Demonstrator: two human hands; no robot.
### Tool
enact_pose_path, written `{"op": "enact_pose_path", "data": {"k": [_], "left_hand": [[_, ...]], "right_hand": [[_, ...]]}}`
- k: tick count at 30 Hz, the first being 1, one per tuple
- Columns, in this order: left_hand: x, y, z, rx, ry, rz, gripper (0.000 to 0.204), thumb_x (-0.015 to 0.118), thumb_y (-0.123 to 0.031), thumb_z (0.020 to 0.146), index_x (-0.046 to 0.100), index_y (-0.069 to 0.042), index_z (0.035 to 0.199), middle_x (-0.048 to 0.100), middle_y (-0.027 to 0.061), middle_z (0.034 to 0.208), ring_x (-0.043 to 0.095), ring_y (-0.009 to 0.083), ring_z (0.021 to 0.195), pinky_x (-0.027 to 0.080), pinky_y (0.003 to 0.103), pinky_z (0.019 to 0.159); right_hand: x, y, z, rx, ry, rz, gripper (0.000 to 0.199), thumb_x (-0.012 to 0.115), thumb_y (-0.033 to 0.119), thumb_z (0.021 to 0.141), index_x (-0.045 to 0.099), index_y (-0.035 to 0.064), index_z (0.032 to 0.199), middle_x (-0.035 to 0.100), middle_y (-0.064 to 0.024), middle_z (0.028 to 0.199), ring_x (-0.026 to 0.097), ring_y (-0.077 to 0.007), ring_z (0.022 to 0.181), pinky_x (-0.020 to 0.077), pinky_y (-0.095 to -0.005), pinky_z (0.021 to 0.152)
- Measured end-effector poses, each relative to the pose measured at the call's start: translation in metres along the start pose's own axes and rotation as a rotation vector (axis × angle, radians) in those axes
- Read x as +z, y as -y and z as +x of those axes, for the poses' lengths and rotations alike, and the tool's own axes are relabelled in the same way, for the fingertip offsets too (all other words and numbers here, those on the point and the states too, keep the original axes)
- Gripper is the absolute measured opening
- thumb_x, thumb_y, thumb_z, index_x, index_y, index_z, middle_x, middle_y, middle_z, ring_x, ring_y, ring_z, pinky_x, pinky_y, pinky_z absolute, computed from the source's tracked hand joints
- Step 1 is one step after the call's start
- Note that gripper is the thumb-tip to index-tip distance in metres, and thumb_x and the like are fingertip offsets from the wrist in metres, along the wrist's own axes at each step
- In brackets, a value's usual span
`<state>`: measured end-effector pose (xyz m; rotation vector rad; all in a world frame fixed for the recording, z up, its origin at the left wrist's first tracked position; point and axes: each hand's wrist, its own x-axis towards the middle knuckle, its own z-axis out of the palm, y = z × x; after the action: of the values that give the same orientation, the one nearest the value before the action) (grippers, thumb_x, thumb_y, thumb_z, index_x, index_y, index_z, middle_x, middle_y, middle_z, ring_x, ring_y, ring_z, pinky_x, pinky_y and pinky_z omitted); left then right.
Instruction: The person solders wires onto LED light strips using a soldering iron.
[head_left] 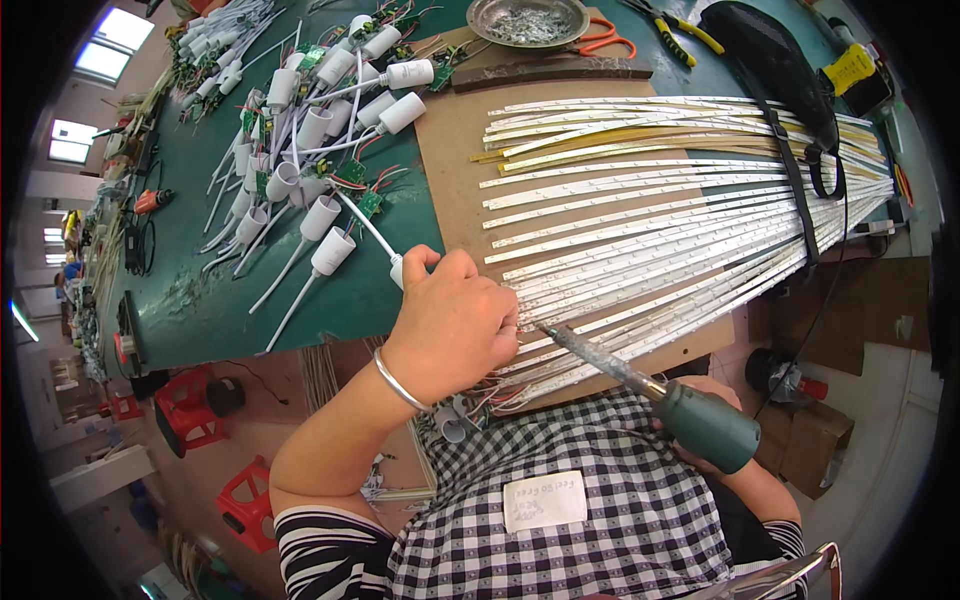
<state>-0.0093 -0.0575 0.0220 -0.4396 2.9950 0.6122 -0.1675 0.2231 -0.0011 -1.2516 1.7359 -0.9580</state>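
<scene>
Place: I am looking through the head camera into a workshop for electrical assembly.
Surface (pixel 190 322): broad and green, spread with long white strips (pixel 640 256) and a heap of white cylinders (pixel 320 217) with wires (pixel 367 224) and circuit boards (pixel 369 204).
Tools: I see a soldering iron (pixel 685 408), pliers (pixel 673 43) and orange-handled scissors (pixel 606 40).
Scrap: a metal bowl (pixel 520 42) holds silvery bits (pixel 530 22).
Room: I make out red stools (pixel 250 520), bright windows (pixel 72 141) and brown cardboard boxes (pixel 818 440).

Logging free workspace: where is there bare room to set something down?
Bare: glossy green tabletop between its near edge and the white cylindrical lamp sockets, leftward; also a narrow gap of brown board between them and the long white strips. Crowded: the socket pile and strip-covered board.
</scene>
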Motion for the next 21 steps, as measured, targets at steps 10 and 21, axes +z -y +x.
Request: {"op": "enact_pose_path", "data": {"k": [10,21], "left_hand": [[-0.001,-0.001,-0.001,0.016,-0.020,0.015,0.006,0.064,-0.015,0.070,0.065,-0.013,0.065,0.064,-0.0012,0.067,0.052,0.0193,0.079,0.031,0.043,0.084],[-0.001,0.001,-0.014,-0.046,-0.042,-0.009,0.008,0.061,-0.014,0.070,0.062,-0.014,0.062,0.061,0.0001,0.063,0.054,0.0202,0.071,0.032,0.038,0.078]], "right_hand": [[0.005,0.002,-0.007,0.294,-0.134,0.324,0.050,0.058,0.044,0.088,0.057,-0.0039,0.101,0.066,-0.0072,0.077,0.067,-0.0146,0.065,0.0528,-0.0271,0.063],[0.010,-0.013,-0.010,-0.023,-0.230,-0.037,0.044,0.059,0.038,0.087,0.056,-0.0021,0.105,0.066,-0.0063,0.076,0.067,-0.0162,0.067,0.0525,-0.0294,0.066]]}}
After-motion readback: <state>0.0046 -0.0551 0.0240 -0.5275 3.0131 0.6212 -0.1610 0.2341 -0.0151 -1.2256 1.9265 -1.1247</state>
